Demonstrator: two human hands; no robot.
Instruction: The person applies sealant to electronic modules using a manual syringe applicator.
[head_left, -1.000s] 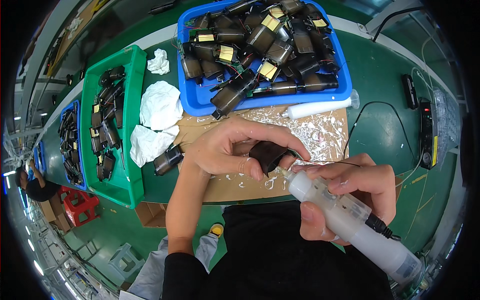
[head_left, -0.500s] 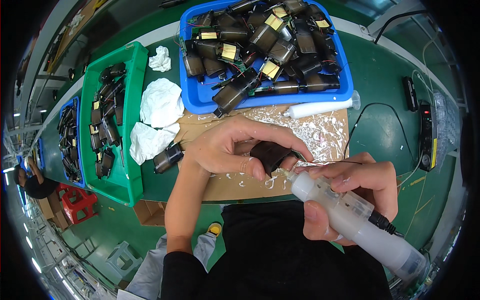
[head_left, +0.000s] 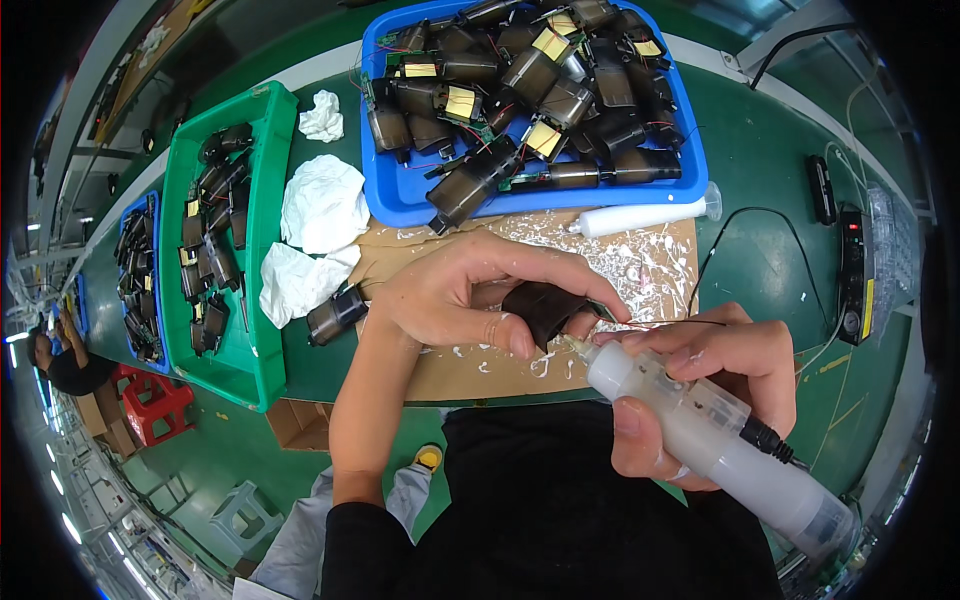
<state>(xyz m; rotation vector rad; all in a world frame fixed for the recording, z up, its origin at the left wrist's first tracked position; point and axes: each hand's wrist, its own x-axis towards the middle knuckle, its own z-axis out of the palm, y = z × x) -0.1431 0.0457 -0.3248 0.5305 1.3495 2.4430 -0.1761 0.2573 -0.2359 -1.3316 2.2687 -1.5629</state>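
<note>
Between the thumb and fingers of my left hand sits a dark brown plastic housing, with thin red and black wires running from it to the right. My right hand is wrapped round a large syringe filled with white paste, a clear plastic piece with a black cable fixed along its side. The syringe's nozzle tip points at the housing's near right edge; whether it touches is hard to tell. Under both hands lies a brown cardboard sheet smeared with white paste.
A blue tray heaped with similar housings stands at the back. To the left are a green tray, crumpled white cloths and a loose housing. A second syringe lies by the blue tray. A power strip is at right.
The syringe and my right hand have shifted very slightly to the right. My left hand keeps its hold on the housing, almost unmoved.
</note>
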